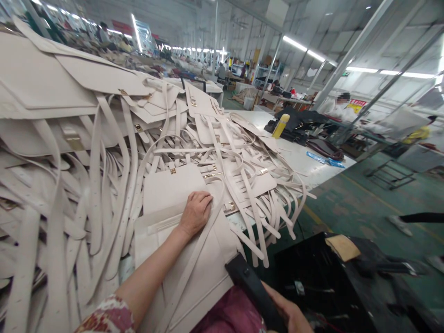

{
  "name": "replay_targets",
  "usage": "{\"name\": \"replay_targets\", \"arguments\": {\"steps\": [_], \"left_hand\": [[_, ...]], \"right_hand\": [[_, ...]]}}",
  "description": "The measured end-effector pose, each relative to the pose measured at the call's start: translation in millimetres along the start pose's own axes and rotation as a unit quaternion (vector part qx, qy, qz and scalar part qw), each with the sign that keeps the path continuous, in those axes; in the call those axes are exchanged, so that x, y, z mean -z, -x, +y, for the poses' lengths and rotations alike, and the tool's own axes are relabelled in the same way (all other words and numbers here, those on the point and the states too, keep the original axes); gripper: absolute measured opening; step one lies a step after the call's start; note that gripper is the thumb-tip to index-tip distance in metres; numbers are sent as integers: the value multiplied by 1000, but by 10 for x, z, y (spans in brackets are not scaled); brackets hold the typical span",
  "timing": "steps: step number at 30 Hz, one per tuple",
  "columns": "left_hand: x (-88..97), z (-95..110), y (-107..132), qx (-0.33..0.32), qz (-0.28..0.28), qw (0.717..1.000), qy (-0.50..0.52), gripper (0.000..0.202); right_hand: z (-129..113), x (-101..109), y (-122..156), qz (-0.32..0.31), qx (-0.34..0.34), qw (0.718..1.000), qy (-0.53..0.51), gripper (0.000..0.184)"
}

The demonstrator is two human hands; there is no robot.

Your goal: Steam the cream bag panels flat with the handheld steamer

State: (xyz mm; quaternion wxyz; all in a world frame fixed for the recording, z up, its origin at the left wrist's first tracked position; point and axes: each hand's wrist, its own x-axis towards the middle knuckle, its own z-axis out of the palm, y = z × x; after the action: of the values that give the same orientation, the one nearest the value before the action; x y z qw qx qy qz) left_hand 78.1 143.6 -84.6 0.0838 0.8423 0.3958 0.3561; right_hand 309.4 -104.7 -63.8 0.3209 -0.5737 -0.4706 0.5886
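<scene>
A cream leather bag [211, 249] lies in front of me with its flap [173, 187] folded open, a small gold clasp at the flap's edge. My left hand [197, 210] is closed on the upper part of this bag, fingers curled beside a long strap [194, 259]. Low on the right, my right hand [289, 310] grips a black handheld tool [248, 277]. Its squared end meets the bag's right edge; the kind of tool is not clear. Part of the right hand is hidden behind the tool.
Heaped cream bags [69, 83] and dangling straps [104, 194] crowd the left and the far side. On the white table [329, 171] are a yellow bottle [280, 126] and dark leather pieces [298, 122]. A black case-like object [322, 277] stands at right. A person [342, 108] is farther back.
</scene>
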Motion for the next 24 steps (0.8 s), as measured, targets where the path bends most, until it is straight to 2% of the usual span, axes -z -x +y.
{"name": "replay_targets", "arguments": {"steps": [3,7,9,12,16,18,21,24], "left_hand": [[-22,-40,17,10,35,999,28,27],[20,-112,17,58,125,989,60,38],[131,-123,28,88,169,979,69,38],[437,-84,130,126,207,967,74,34],[919,-30,518,199,220,954,51,29],[1063,-48,788,253,224,941,30,31],[1078,-124,1150,310,191,931,6,40],[941,-194,1342,287,126,948,-57,50]], "right_hand": [[39,-84,-194,1,24,1000,11,80],[20,-45,-352,17,37,999,22,80],[-134,-27,-413,7,63,998,6,76],[-508,-62,-520,2,66,998,-5,68],[-1001,-171,-752,1,13,999,40,69],[-1168,-199,-915,-17,14,998,58,67],[-1297,-158,-1203,-77,-3,997,27,52],[-1328,-44,-1492,-116,-37,993,0,32]]}}
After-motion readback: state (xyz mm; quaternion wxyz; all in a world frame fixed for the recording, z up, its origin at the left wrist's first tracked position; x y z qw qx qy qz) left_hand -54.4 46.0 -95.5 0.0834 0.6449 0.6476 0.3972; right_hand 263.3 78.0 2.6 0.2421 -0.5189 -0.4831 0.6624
